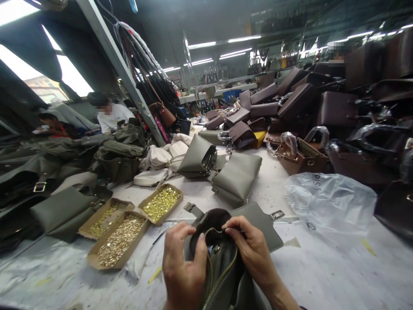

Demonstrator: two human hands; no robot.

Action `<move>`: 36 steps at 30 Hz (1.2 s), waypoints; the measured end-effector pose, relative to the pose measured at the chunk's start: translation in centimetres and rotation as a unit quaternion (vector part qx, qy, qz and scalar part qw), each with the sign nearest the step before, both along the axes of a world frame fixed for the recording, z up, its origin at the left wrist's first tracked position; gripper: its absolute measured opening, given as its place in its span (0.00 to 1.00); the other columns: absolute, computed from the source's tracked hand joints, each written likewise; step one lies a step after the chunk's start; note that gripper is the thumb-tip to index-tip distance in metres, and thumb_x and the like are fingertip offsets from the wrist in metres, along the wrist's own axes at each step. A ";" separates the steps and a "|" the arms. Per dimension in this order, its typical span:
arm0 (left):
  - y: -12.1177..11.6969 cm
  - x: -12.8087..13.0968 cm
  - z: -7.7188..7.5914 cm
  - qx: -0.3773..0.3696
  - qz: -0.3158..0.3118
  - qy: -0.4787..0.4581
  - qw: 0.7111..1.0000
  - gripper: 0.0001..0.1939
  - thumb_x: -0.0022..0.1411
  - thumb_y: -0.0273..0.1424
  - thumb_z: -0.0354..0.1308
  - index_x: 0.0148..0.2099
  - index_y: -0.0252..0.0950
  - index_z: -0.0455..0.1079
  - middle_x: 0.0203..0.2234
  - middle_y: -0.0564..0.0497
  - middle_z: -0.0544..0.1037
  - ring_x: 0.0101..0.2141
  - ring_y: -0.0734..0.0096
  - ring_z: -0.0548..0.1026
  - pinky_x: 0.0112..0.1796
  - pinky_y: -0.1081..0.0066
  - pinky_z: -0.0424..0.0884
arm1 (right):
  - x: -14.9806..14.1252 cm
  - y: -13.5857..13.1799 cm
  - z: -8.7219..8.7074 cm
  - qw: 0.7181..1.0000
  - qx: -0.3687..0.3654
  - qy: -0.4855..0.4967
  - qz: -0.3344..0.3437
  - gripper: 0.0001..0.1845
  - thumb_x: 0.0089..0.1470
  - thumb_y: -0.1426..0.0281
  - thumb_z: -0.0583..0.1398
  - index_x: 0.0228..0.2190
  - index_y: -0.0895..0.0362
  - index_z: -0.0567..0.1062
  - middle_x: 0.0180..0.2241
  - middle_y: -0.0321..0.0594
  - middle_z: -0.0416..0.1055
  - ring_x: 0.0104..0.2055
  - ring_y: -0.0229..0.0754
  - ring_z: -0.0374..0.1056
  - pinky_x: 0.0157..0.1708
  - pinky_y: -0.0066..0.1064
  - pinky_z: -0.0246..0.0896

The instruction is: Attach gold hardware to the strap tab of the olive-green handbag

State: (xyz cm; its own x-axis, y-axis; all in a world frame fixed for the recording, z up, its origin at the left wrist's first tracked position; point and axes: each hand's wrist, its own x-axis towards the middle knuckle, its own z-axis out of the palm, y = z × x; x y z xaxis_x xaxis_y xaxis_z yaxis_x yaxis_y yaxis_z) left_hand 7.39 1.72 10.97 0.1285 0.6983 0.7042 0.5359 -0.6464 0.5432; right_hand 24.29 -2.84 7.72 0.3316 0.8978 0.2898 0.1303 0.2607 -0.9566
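A grey-green handbag with a dark lining and a brass-coloured zip lies open in front of me, its flap with a metal buckle plate spread out behind. My left hand curls round the left side of the bag's opening, thumb and fingers on either side of the rim. At the far edge of the opening, my right hand pinches the rim between thumb and forefinger. Whether a small part sits in that pinch is hidden.
Cardboard trays of small gold-coloured metal pieces stand to the left. Grey-green bags lie ahead, and dark brown bags are heaped at the right beside a clear plastic bag. Two people sit at the back left; another head shows at the back right.
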 end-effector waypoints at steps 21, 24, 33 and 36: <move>4.4 0.1 0.5 -0.216 0.012 0.232 0.948 0.15 0.64 0.29 0.53 0.52 0.37 0.72 0.44 0.44 0.82 0.44 0.54 0.81 0.42 0.61 0.75 | -0.2 -0.1 1.6 0.984 0.013 -0.166 0.069 0.06 0.66 0.72 0.58 0.34 0.53 0.72 0.30 0.34 0.72 0.32 0.40 0.69 0.33 0.29 0.55; 4.2 0.1 -0.3 -0.147 0.048 0.238 0.959 0.10 0.65 0.36 0.58 0.45 0.38 0.73 0.34 0.47 0.82 0.37 0.55 0.82 0.35 0.64 0.73 | -0.1 -0.1 1.4 0.986 0.011 -0.159 0.058 0.06 0.66 0.71 0.57 0.34 0.53 0.71 0.30 0.34 0.71 0.32 0.41 0.69 0.33 0.29 0.55; 4.8 -1.0 0.3 -0.013 -0.030 0.248 0.968 0.04 0.67 0.33 0.57 0.41 0.38 0.67 0.31 0.51 0.76 0.32 0.63 0.79 0.33 0.68 0.73 | 0.1 0.0 1.2 0.989 0.012 -0.129 0.066 0.06 0.66 0.72 0.57 0.35 0.53 0.71 0.30 0.33 0.70 0.32 0.39 0.68 0.33 0.29 0.55; 5.0 -1.0 0.4 0.011 -0.036 0.280 0.959 0.01 0.66 0.28 0.55 0.40 0.38 0.65 0.30 0.51 0.74 0.31 0.62 0.79 0.32 0.68 0.73 | 0.2 0.0 1.1 0.991 0.013 -0.119 0.062 0.06 0.66 0.72 0.57 0.34 0.53 0.71 0.30 0.33 0.70 0.32 0.39 0.68 0.33 0.29 0.55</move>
